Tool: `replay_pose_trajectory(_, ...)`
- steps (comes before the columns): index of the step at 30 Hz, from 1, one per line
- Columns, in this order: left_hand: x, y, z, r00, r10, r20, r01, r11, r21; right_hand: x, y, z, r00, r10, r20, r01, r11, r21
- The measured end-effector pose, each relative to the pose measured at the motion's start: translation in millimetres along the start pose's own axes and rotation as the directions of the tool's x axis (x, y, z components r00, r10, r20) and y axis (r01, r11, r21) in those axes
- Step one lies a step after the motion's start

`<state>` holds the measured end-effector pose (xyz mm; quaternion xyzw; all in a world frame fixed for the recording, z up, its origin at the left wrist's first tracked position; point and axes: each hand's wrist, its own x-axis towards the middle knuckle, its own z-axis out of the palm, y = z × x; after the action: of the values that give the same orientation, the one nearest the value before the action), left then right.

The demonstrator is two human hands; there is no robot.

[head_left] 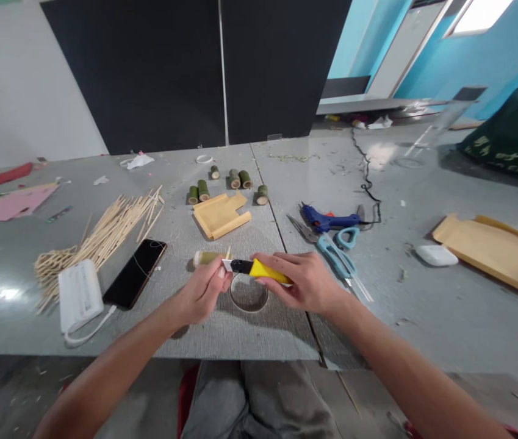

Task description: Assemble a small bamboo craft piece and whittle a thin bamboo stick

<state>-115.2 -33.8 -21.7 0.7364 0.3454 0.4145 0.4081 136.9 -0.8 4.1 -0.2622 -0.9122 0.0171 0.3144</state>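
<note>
In the head view my right hand (302, 280) is closed around a yellow box cutter (268, 271), its blade pointing left. My left hand (206, 289) is closed in a pinch on a short pale wooden stick (228, 250), whose tip pokes up beside the blade. Fingers hide the rest of that stick and the exact spot where blade and wood meet. Just behind my left fingers a bamboo piece (204, 258) lies on its side. Under the knife a round ring (249, 294) rests on the grey table (259, 332).
Thin sticks (112, 235), a phone (135, 273) and a white power bank (80, 296) lie left. Behind are cut cardboard (221, 214) and several bamboo pieces (244, 178). Rightward lie a blue glue gun (329, 219), scissors (336, 256) and a white case (436, 255).
</note>
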Motion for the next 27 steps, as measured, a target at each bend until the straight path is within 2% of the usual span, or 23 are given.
replay_pose_trajectory(8,5,-2,4.0,0.997,-0.074,-0.031,0.069,0.989,-0.128,1,0,6,0.998,0.019,-0.053,-0.027,0.988,-0.151)
replay_pose_trajectory(11,4,0,6.5,0.998,-0.068,-0.002,0.067,0.986,-0.150,1,12,1,0.971,0.131,-0.198,-0.174,0.961,-0.215)
replay_pose_trajectory(13,3,1,7.6,0.998,-0.065,0.013,0.066,0.981,-0.183,-1,21,-6,0.910,0.222,-0.351,-0.312,0.923,-0.224)
replay_pose_trajectory(14,3,2,7.7,0.997,-0.070,0.015,0.072,0.973,-0.219,-2,24,-9,0.890,0.232,-0.393,-0.331,0.922,-0.203)
replay_pose_trajectory(15,4,2,7.6,0.997,-0.078,0.012,0.078,0.961,-0.266,-3,25,-11,0.891,0.221,-0.398,-0.306,0.938,-0.164)
replay_pose_trajectory(16,4,1,7.1,0.996,-0.084,0.009,0.082,0.946,-0.314,-3,24,-11,0.910,0.198,-0.364,-0.254,0.960,-0.114)
replay_pose_trajectory(19,5,-1,5.1,0.995,-0.098,-0.001,0.088,0.902,-0.422,-1,12,-6,0.983,0.082,-0.162,-0.079,0.997,0.025)
replay_pose_trajectory(21,6,-2,4.1,0.995,-0.103,0.000,0.092,0.892,-0.442,2,3,0,0.996,0.029,-0.080,-0.026,0.999,0.037)
replay_pose_trajectory(27,4,0,5.6,0.995,-0.098,0.019,0.098,0.918,-0.384,3,-2,8,0.998,0.018,-0.060,-0.017,1.000,0.014)
